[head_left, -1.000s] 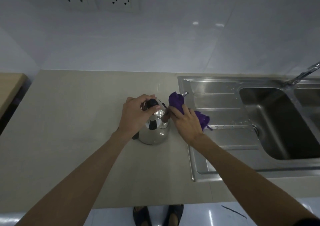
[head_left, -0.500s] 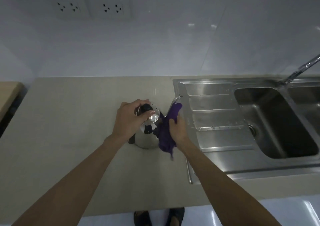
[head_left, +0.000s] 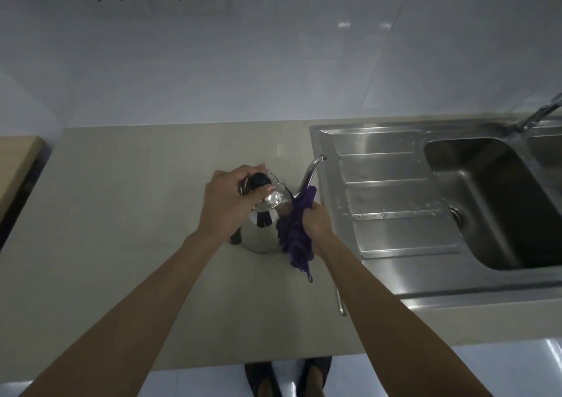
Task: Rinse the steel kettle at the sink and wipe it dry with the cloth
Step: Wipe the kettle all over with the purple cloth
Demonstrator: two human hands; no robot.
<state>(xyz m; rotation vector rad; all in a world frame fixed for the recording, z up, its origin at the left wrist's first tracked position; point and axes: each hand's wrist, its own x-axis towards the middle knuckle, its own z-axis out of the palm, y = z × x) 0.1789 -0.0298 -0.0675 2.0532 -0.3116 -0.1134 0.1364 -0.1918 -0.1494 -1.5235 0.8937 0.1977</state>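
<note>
Head view, frame centre: left hand [head_left: 226,206] grips the kettle [head_left: 264,232] lid on the worktop [head_left: 121,214]. Right hand [head_left: 316,225] clutches the cloth [head_left: 296,238] against its side. Hold the lid firm, wipe around spout [head_left: 310,173] base.

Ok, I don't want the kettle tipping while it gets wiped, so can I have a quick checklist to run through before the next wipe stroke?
1. Kettle standing upright on the counter: ok.
2. Left hand steadying the kettle at the lid knob: ok.
3. Right hand gripping the purple cloth: ok.
4. Cloth pressed against the kettle's side below the spout: ok.
5. Kettle clear of the sink edge: ok, it stands on the counter just left of the drainboard.
6. Kettle body already dry: cannot tell, the steel is too reflective to show drops.
</note>
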